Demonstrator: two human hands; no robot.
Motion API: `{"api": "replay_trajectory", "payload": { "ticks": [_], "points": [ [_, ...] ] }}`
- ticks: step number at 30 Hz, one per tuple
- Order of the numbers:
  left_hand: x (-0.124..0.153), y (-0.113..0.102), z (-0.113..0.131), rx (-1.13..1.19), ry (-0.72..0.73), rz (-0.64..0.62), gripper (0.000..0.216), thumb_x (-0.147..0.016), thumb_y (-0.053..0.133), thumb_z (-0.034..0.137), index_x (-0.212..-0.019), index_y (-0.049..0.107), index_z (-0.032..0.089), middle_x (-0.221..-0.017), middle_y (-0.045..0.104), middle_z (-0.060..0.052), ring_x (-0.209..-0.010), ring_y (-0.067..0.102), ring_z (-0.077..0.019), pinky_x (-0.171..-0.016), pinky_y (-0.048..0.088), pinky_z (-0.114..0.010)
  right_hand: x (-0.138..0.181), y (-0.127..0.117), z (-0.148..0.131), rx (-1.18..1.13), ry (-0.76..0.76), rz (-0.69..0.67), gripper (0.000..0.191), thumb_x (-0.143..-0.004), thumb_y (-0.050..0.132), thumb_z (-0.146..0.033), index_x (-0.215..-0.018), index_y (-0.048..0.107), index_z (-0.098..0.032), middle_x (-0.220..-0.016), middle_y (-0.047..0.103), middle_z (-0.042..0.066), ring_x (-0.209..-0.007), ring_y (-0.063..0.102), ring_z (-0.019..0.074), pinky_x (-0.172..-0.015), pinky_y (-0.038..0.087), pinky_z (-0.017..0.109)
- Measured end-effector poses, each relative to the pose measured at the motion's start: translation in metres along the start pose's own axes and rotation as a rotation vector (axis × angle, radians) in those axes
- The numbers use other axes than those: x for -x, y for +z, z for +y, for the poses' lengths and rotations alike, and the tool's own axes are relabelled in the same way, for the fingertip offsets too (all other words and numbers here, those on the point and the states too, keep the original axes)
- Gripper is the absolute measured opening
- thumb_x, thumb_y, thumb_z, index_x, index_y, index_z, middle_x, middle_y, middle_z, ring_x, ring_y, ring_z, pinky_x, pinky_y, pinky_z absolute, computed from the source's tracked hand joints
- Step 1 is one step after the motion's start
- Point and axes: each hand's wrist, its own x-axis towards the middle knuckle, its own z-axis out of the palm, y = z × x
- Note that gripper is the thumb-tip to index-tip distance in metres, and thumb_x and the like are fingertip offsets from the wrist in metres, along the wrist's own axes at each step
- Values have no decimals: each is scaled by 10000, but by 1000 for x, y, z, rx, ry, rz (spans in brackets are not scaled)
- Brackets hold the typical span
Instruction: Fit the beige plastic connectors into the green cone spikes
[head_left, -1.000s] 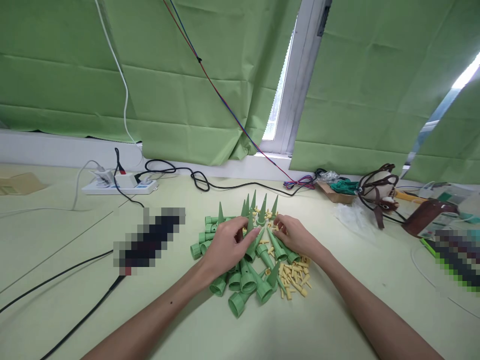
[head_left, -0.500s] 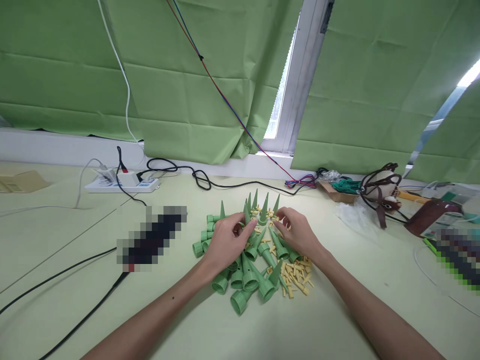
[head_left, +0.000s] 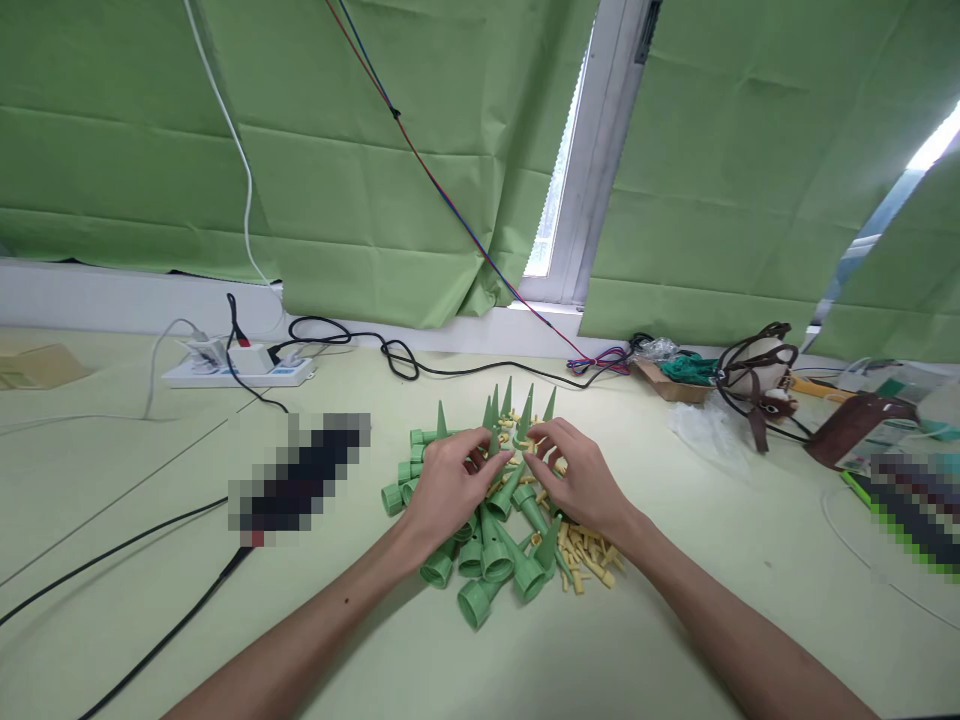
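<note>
My left hand (head_left: 455, 487) curls its thumb and fingers around a slim green plastic cone (head_left: 495, 442), tip up, over the left of the pile. Facing it, my right hand (head_left: 574, 478) has thumb and fingertips drawn together at a small yellow plastic piece (head_left: 524, 446), partly hidden by the fingers. Several green cones with wide ribbed sockets (head_left: 474, 604) lie on their sides in front of and beside my left hand. Behind the hands, several cones (head_left: 509, 398) stand upright. Small yellow pegs (head_left: 589, 557) are heaped below my right hand.
A white power strip (head_left: 238, 370) with plugs sits at the back left, and a black cable (head_left: 465, 368) runs along the wall. To the left lies a blurred dark object (head_left: 304, 480). A cardboard box (head_left: 667, 381), plastic bag (head_left: 705, 432) and brown strapped item (head_left: 855, 430) are at the right.
My right hand has moved left, closer to my left hand, with the small yellow piece at its fingertips. My left hand stays nearly in place around the cone. The view has shifted slightly.
</note>
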Motion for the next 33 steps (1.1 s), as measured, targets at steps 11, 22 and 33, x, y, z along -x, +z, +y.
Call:
{"api": "replay_trajectory", "payload": {
  "ticks": [11,22,33],
  "points": [
    [0,2,-6,-99,1,-12,358,-891,538,467,-682,520,178,-537,504,35,-489,430,-117,-508,326,-238,0,1,4,-7,16,8,150,-908,557,-211,-1058,564,-207,-1015,607,68,-751,610,156,-665,529,298],
    [-1,2,-8,-150,-36,-16,347,-868,557,504,-737,573,184,-664,626,-4,-466,412,-115,-495,320,-257,1,1,2,-26,21,-3,134,-934,527,-235,-1059,566,-209,-1010,617,66,-743,607,150,-614,521,277],
    [-2,2,-6,-155,-65,-60,221,-871,572,405,-879,645,196,-838,718,-22,-557,577,-153,-540,405,-263,1,1,1,-29,14,0,138,-960,488,-243,-1061,574,-207,-991,629,67,-749,607,159,-642,517,284]
  ]
}}
